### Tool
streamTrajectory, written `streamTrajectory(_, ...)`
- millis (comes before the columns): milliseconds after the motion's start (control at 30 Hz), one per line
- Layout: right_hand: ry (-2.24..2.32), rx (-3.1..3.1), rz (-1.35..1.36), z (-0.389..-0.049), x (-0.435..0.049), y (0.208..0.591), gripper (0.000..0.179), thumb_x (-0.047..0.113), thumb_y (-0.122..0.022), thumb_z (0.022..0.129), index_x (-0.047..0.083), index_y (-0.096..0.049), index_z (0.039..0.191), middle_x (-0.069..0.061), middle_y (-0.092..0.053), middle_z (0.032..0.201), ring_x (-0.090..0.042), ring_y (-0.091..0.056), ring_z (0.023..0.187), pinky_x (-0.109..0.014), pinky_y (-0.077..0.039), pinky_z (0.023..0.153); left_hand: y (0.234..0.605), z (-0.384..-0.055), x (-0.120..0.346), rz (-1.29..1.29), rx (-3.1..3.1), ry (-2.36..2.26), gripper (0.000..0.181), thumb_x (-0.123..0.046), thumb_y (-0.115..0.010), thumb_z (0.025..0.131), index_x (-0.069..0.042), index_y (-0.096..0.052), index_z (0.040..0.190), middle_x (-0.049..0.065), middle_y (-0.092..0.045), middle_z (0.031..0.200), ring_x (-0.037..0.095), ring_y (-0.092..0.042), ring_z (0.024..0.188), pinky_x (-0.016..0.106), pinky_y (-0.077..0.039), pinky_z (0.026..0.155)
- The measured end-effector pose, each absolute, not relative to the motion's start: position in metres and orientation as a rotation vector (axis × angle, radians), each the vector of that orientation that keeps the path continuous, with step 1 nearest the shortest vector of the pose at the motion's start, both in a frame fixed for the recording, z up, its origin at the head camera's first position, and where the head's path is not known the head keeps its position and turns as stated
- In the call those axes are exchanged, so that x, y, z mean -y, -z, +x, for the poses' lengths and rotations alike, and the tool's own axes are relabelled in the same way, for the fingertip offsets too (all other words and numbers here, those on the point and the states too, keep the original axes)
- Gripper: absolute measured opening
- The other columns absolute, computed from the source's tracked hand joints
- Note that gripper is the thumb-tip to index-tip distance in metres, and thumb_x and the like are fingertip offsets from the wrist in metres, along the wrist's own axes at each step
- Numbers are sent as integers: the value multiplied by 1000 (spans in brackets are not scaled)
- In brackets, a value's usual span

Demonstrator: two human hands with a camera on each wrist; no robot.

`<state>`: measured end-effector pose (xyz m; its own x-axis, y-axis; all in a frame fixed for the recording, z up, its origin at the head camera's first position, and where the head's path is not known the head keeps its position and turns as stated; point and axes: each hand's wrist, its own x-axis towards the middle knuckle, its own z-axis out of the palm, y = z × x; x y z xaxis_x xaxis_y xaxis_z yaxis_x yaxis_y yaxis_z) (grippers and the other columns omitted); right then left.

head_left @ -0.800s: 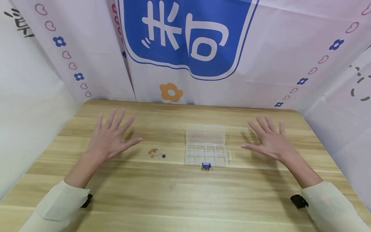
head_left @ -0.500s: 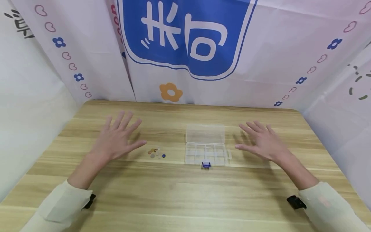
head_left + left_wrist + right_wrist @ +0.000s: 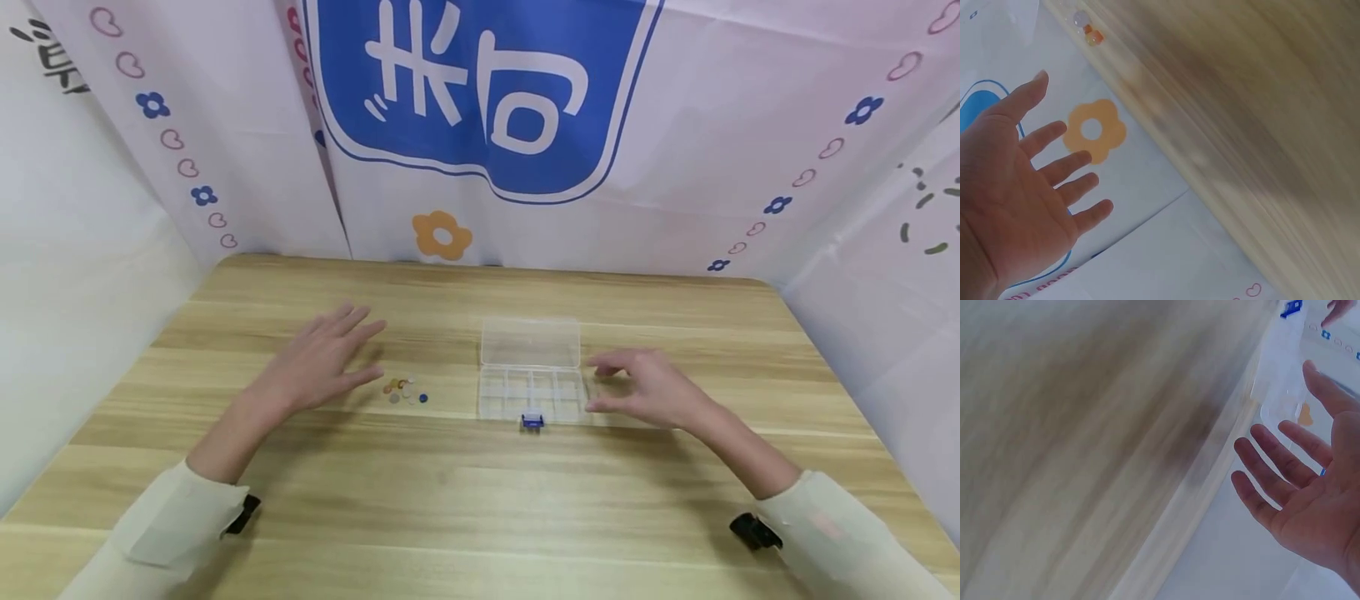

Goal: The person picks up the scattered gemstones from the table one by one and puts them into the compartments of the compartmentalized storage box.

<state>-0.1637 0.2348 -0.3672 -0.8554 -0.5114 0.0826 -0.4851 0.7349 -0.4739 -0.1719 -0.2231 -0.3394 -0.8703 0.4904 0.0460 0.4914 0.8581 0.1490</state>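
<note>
A clear plastic compartment box lies on the wooden table with its lid folded back and a blue latch at its front. My right hand hovers at the box's right end, thumb and fingers spread apart and gently bent, nothing between them. Left of the box lies a loose group of small round pieces in orange, yellow, white and clear, with a dark blue one beside them. My left hand is held just left of these pieces, fingers extended and holding nothing.
The wooden table reaches back to a hanging white cloth with a blue sign and an orange flower. White cloth also hangs on both sides. Black straps show at both sleeve cuffs.
My right hand has moved left to the end of the box, its fingers bending from a wide spread. The left hand has come rightward and turned toward the small pieces.
</note>
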Motion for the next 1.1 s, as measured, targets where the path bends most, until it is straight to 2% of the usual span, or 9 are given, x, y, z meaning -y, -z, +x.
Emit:
streamTrajectory(133, 782, -2866, -846, -163, -227, 368, 62, 38, -90, 81, 2, -70, 128, -2, -73, 101, -22, -68, 95, -48, -57, 87, 340, -174, 220, -841, 3011, 279, 64, -35, -68, 100, -3, -48, 153, 28, -36, 160, 50, -29, 149, 66, -25, 118)
streamTrajectory(433, 901, -2771, -732, -168, -223, 372, 67, 31, -92, 79, -4, -66, 129, -6, -71, 101, -23, -67, 94, -45, -57, 87, 340, -176, 215, -908, 3053, 351, 60, -32, -68, 101, -2, -51, 150, 30, -40, 157, 51, -33, 147, 66, -28, 117)
streamTrajectory(833, 1113, -2604, -729, -171, -222, 378, 60, 19, -91, 81, -6, -64, 129, -9, -68, 96, -19, -63, 85, -29, -55, 72, 341, -178, 211, -978, 3044, 381, 59, -29, -69, 101, 0, -51, 150, 30, -43, 155, 49, -40, 144, 63, -32, 116)
streamTrajectory(1100, 1211, -2545, -656, -176, -223, 382, 57, 13, -92, 78, -6, -64, 125, -9, -67, 93, -20, -63, 81, -26, -55, 73, 347, -183, 205, -994, 3036, 484, 58, -29, -70, 100, 1, -53, 147, 29, -50, 150, 48, -47, 139, 62, -35, 114)
